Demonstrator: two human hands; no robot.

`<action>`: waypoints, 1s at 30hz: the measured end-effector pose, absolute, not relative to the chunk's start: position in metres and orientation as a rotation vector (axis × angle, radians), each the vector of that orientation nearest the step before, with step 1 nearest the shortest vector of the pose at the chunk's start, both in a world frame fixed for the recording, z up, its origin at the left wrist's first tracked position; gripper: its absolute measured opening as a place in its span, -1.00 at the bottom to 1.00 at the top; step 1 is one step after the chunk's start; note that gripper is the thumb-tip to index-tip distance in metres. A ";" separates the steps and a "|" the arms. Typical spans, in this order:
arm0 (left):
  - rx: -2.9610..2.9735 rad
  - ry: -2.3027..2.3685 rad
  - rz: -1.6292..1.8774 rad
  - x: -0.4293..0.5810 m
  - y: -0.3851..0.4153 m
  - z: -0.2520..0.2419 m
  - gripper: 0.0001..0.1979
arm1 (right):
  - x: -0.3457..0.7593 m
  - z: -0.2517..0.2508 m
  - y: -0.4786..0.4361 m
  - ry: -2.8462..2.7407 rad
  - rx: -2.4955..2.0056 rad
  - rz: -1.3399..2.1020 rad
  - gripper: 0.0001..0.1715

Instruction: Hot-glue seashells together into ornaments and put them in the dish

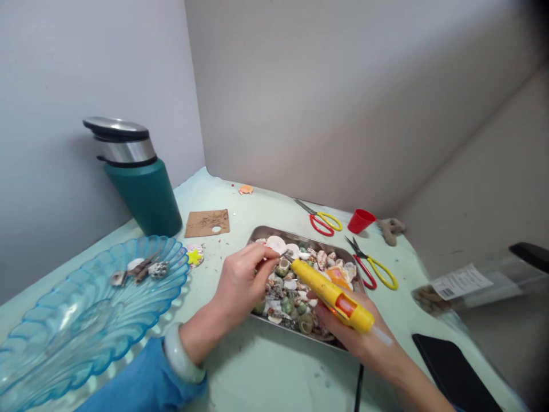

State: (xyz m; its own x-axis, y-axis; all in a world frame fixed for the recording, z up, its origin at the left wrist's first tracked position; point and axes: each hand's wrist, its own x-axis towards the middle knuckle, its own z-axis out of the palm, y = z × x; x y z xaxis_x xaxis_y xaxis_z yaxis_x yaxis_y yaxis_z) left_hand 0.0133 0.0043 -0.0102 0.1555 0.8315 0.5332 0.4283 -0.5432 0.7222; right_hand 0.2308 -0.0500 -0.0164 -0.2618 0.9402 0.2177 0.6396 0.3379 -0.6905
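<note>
My right hand (343, 320) is closed around a yellow hot glue gun (319, 283), a clear glue stick jutting from its back end. The gun's nozzle points left, close to the fingertips of my left hand (244, 274). That hand is pinched, and whatever lies between thumb and forefinger is too small to make out. Both hands are over a metal tray (295, 332) filled with assorted seashells (288, 297), white, green and brown. An orange piece (338, 277) lies among the shells, partly behind the gun.
A blue scalloped plate (86, 337) with several small pieces stands left, by a green bottle (148, 194). Behind are a brown card (208, 223), two pairs of scissors (319, 220) and a red cup (361, 221). A black phone-like slab (458, 372) and a plastic bag (467, 286) lie right.
</note>
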 end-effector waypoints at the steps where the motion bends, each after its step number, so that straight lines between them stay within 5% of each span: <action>1: 1.968 1.214 1.331 0.014 0.005 -0.010 -0.88 | 0.230 -0.016 -0.050 -1.998 -1.378 0.631 -0.80; 9: 1.323 1.087 1.115 0.020 0.008 -0.012 -0.82 | 0.229 -0.014 -0.052 -1.956 -1.398 0.597 -0.83; 30: 1.061 1.018 1.117 0.023 0.008 -0.005 -0.79 | 0.233 -0.020 -0.053 -2.032 -1.210 0.587 -0.86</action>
